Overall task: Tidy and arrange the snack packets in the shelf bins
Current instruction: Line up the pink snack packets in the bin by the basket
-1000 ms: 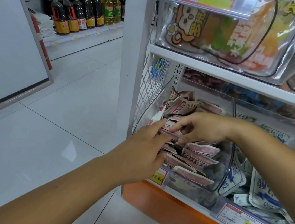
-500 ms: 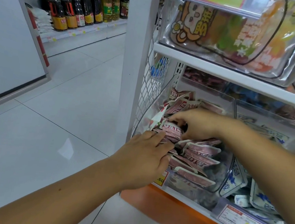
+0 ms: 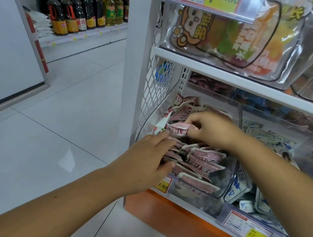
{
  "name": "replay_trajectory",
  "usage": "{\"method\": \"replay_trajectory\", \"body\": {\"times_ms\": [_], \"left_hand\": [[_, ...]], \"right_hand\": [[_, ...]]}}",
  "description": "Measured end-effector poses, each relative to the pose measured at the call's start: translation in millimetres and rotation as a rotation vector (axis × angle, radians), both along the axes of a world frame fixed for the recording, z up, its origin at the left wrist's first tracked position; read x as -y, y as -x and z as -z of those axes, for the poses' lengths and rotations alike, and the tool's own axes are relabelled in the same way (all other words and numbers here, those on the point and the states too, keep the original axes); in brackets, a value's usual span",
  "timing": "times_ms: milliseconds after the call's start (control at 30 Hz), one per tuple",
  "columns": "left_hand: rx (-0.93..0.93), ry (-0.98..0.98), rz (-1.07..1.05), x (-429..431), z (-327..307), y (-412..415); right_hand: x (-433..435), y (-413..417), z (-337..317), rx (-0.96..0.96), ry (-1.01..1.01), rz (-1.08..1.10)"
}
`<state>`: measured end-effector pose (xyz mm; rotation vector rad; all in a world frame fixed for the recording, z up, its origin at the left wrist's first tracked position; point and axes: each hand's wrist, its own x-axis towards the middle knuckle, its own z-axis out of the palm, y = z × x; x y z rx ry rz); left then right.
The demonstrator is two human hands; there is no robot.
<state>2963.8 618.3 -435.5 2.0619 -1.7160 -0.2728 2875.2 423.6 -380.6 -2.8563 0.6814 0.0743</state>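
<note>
right hand: pinches pink snack packet
left hand: fingers straight, resting on packet stack
bin: clear, left end of shelf

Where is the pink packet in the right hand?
Head view, centre: the pink packet, pinched by the right hand, is above the pile in the leftmost clear bin.

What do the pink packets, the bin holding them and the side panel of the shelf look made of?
Packets: thin plastic film, glossy, judging by creases and shine.
Bin: clear rigid plastic, probably acrylic; contents show through and its curved wall carries reflections.
Side panel: white-painted metal mesh, likely, from its diamond-shaped openings.
</note>
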Motion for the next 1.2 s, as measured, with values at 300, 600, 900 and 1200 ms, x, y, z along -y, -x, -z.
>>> {"method": "replay_trajectory", "body": {"times_ms": [300, 600, 900, 1200], "left_hand": [[-0.458, 0.348, -0.181, 12.6, -13.9, 1.2], [-0.409, 0.52, -0.249, 17.5, -16.2, -1.3], [-0.09, 0.145, -0.065, -3.1, -16.3, -11.9], [0.245, 0.063, 0.123, -30.0, -8.7, -15.7]], "right_hand": [[-34.8, 44.5, -13.9, 0.646, -0.534, 0.068], [-62.0, 47.4, -10.7, 0.686, -0.472, 0.183], [-67.5, 51.2, -17.0, 0.58, -0.602, 0.372], [-75.4, 60.7, -22.2, 0.296, -0.226, -0.067]]}}
